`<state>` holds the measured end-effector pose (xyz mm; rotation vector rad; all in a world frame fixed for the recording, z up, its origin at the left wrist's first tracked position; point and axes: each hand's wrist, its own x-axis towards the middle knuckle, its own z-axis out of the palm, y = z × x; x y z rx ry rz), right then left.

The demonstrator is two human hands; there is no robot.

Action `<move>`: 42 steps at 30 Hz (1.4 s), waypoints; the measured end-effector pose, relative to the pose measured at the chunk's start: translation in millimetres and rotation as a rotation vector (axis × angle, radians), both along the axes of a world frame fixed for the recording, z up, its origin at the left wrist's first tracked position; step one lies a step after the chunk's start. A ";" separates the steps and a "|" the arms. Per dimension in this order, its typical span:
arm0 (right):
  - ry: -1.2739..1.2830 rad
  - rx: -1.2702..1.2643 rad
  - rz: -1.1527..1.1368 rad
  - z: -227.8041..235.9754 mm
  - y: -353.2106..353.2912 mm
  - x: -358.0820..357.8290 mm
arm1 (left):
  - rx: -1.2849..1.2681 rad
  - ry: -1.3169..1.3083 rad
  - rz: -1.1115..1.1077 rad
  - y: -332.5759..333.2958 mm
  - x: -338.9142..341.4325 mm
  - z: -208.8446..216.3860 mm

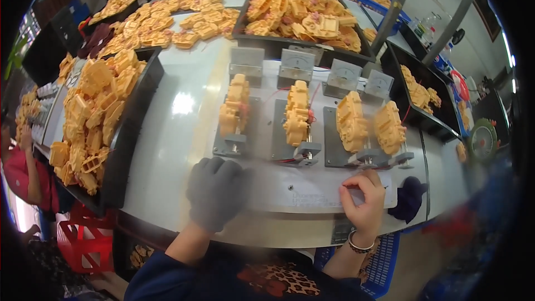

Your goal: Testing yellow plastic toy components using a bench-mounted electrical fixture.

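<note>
My left hand (217,192), in a grey glove, hovers over the near edge of the table below the leftmost fixture. It is smeared by motion, and its fingers curl away from view. My bare right hand (363,203) is closed in a pinch below the right-hand fixtures; a thin dark thing shows at its fingers, too small to name. Several yellow plastic housings stand upright on grey fixtures: the leftmost housing (234,106), a second housing (297,112), a third housing (351,121) and the rightmost housing (390,127). Analog panel meters (296,67) stand behind them.
Black trays with yellow housings stand at the left (139,114), the back (301,44) and the right (440,125). Loose housings (153,28) cover the back left. A dark cloth (409,198) lies beside my right hand. Another person (30,178) sits at far left, near a red stool (83,245).
</note>
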<state>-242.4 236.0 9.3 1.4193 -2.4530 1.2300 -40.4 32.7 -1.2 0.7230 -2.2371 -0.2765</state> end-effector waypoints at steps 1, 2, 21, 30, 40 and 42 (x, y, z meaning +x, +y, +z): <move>0.011 -0.007 0.003 1.1 -0.4 0.5 | 0.009 0.001 0.016 2.3 0.5 3.1; 0.022 -0.012 0.006 1.6 -0.9 1.3 | 0.038 0.014 0.023 3.3 -0.5 5.6; 0.139 -0.066 0.073 -3.7 -2.5 -2.5 | -0.081 0.057 -0.079 6.2 -2.5 10.0; 0.298 -0.273 -0.247 1.2 30.1 -6.0 | -0.033 0.139 -0.031 25.9 -9.7 18.6; 0.240 -0.215 -0.422 -27.3 42.9 -31.5 | 0.044 -0.002 -0.236 45.6 -45.7 2.9; 0.252 -0.203 -0.426 -30.0 46.2 -31.6 | 0.035 -0.013 -0.252 46.3 -45.3 3.1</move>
